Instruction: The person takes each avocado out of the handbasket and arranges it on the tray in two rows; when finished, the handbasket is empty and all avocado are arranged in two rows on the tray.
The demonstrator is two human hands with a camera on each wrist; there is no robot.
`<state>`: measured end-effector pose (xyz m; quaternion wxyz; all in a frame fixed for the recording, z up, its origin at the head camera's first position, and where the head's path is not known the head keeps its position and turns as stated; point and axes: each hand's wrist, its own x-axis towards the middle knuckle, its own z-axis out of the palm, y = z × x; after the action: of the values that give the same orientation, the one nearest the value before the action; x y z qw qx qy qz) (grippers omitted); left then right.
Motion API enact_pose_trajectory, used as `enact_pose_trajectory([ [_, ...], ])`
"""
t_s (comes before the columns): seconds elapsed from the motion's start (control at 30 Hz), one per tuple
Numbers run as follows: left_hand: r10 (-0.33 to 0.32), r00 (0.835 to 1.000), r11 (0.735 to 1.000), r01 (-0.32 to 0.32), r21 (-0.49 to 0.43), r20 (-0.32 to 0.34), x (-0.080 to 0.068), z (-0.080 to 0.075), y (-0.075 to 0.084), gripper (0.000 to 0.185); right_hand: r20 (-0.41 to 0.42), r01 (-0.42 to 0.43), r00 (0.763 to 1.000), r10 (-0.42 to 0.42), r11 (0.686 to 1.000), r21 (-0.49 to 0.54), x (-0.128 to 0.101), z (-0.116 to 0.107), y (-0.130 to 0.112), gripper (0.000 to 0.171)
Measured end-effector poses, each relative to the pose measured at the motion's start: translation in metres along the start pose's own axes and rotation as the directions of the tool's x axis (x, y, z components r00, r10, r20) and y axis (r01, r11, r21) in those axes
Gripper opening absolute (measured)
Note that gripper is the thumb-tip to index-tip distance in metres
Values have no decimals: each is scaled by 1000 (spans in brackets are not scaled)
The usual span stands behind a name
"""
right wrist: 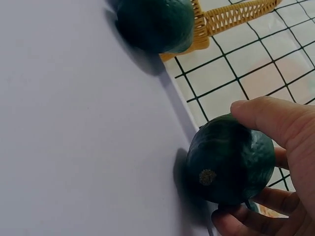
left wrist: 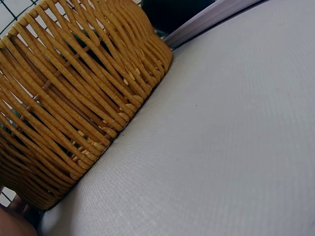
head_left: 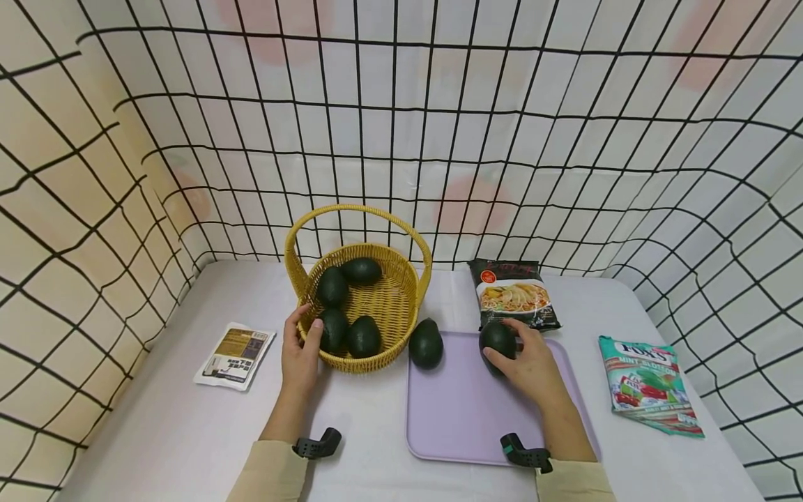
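On the lavender tray (head_left: pixel 464 425), my right hand (head_left: pixel 533 362) grips a dark green avocado (head_left: pixel 498 339). The right wrist view shows the thumb on one side of this avocado (right wrist: pixel 229 160) and fingers curled round the other. Another avocado (head_left: pixel 426 344) lies at the tray's far left corner, beside the yellow wicker basket (head_left: pixel 392 307). My left hand (head_left: pixel 301 355) holds the basket's left rim, thumb over the inner side and fingers outside. Several avocados (head_left: pixel 362 271) lie in the basket. In the left wrist view, the woven wall (left wrist: pixel 83 83) hides most of that hand.
A black noodle packet (head_left: pixel 516 293) lies behind the tray. To the right is a teal candy bag (head_left: pixel 652 387), and left of the basket a brown-and-white pouch (head_left: pixel 235 355). A black wire grid (head_left: pixel 392 108) encloses the back and sides of the white table (head_left: pixel 157 418).
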<state>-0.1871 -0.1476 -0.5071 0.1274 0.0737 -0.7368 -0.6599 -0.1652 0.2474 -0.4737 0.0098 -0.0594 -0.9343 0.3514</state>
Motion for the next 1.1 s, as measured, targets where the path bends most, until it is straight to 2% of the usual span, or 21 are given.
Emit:
enact_pose_trajectory([
  [0.17, 4, 1000, 1000, -4, 0, 7, 0, 0, 0, 48, -25, 21, 999, -21, 1000, 1, -2, -3, -2, 75],
  [0.3, -2, 1000, 1000, 2, -2, 11, 0, 0, -1, 48, -74, 61, 995, -65, 996, -58, -5, -8, -7, 75],
  [0.43, -14, 1000, 1000, 14, 0, 14, -1, 0, -1, 48, -102, 87, 990, -99, 989, -117, -15, -14, -25, 73],
  [0.6, -25, 1000, 1000, 25, 4, 14, 0, -1, 0, 48, -114, 152, 980, -163, 983, -100, -28, -14, -56, 66],
  [0.73, -19, 1000, 1000, 19, 2, 6, 0, 0, 0, 47, -127, 259, 955, -269, 962, -89, -38, -5, -79, 63],
  [0.87, -10, 1000, 1000, 10, -3, 1, -1, 0, 0, 47, -130, 397, 906, -402, 916, -60, -48, 9, -101, 57],
  [0.97, -10, 1000, 1000, 10, -2, 5, 0, 0, -1, 47, -100, 464, 881, -462, 886, -7, -53, 20, -116, 53],
  [1.1, -10, 1000, 1000, 10, -3, 10, 0, -1, -1, 48, -22, 471, 882, -470, 880, 57, -54, 34, -135, 51],
])
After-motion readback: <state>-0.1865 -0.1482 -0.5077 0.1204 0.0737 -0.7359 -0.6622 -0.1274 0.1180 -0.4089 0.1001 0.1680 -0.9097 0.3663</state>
